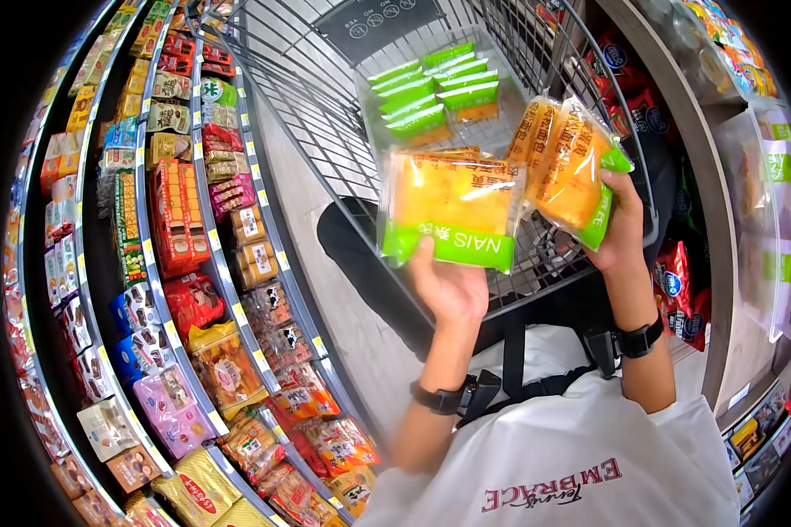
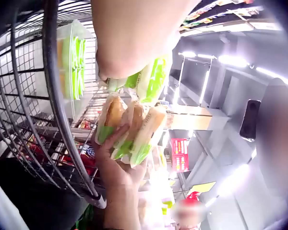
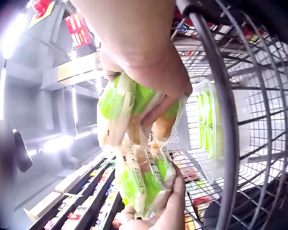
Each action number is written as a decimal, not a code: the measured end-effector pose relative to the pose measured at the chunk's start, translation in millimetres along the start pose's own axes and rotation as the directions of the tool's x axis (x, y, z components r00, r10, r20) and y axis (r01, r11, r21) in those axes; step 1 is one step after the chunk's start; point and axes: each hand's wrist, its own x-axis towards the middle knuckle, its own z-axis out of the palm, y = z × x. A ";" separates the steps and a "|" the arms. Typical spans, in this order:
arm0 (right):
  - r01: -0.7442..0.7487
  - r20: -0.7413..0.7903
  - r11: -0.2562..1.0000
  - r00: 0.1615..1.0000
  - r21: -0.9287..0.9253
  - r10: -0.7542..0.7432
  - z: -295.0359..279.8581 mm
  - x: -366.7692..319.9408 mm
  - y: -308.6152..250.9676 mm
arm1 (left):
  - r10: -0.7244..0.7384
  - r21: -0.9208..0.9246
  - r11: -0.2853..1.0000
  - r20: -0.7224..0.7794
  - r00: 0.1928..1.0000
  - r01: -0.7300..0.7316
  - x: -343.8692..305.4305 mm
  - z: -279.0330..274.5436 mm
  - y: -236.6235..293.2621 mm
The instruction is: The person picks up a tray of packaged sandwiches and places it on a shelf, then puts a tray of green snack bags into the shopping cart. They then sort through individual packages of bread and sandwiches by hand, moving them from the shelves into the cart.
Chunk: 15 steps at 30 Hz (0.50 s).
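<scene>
In the head view my left hand [image 1: 453, 285] grips clear-wrapped bread packs [image 1: 453, 211] with green bands, its thumb on the front one. My right hand [image 1: 620, 224] holds several more packs [image 1: 571, 167], tilted, their tops close against the left-hand ones. Both bunches are above the near end of the cart. The left wrist view shows the right-hand packs [image 2: 134, 124] fanned between fingers and thumb. In the right wrist view the left-hand packs [image 3: 144, 179] are gripped from below. Beyond them, a clear plastic bin [image 1: 373, 119] in the cart holds upright green-topped packs [image 1: 435, 83].
The wire cart [image 1: 312, 114] has a raised rim around the bin. Snack shelves [image 1: 176, 263] run along the left. At the right stands a shelf edge [image 1: 721, 263] with red bags [image 1: 677, 285] beside it and another clear bin [image 1: 751, 220] of packs.
</scene>
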 end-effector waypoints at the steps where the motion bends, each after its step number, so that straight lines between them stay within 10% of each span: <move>1: 0.002 -0.007 1.000 1.000 -0.002 -0.002 -5.0 -0.1 4.6 | 0.005 -0.041 0.999 -0.027 1.000 -0.006 -1.2 -1.4 -2.7; 15: -0.045 0.008 0.999 0.999 -0.025 0.046 -20.4 -1.0 11.6 | -0.003 -0.021 1.000 0.013 1.000 0.003 -4.0 -24.3 -5.9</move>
